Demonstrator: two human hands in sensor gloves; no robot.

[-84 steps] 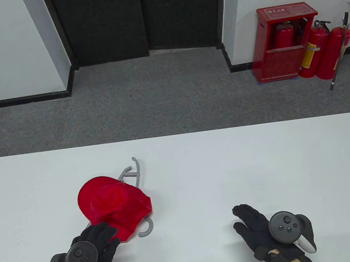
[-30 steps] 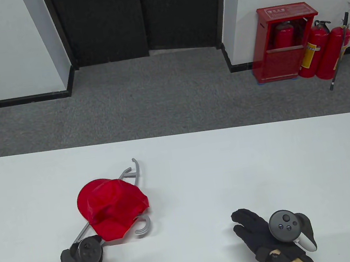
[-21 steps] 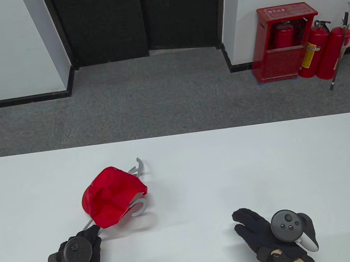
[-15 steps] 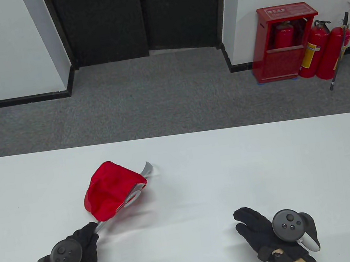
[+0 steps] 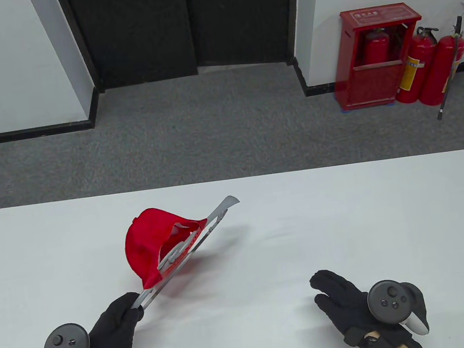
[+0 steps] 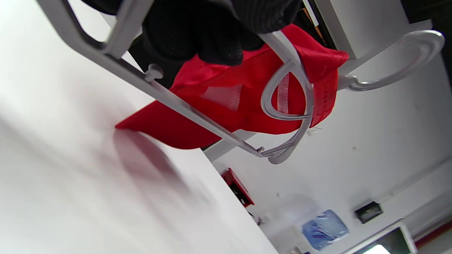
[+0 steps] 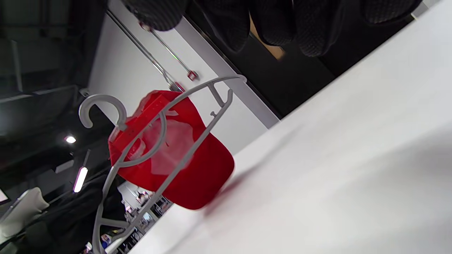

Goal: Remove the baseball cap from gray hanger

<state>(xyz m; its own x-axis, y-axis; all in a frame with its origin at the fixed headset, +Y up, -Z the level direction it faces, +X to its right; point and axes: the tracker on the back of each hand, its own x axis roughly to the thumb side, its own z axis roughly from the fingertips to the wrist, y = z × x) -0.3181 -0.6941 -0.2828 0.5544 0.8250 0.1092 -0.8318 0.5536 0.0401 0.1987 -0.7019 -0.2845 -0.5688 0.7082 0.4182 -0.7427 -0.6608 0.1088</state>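
Note:
The red baseball cap (image 5: 147, 246) hangs on the gray hanger (image 5: 198, 243), its strap looped over the hanger's bar. My left hand (image 5: 118, 319) grips the hanger's near end and holds it tilted up off the white table (image 5: 265, 229); the cap's brim tip touches the table in the left wrist view (image 6: 141, 127). The cap (image 7: 190, 165) and hanger (image 7: 197, 137) also show in the right wrist view. My right hand (image 5: 340, 297) rests flat on the table, fingers spread, holding nothing.
The table's far edge (image 5: 232, 178) runs across the middle of the table view, with gray carpet beyond. A red fire cabinet (image 5: 375, 59) and extinguishers (image 5: 437, 67) stand against the far wall.
My left hand left the cap, took the hanger's near end and lifted it. The hanger rose and turned on edge, so the cap now hangs from it. The right hand barely moved.

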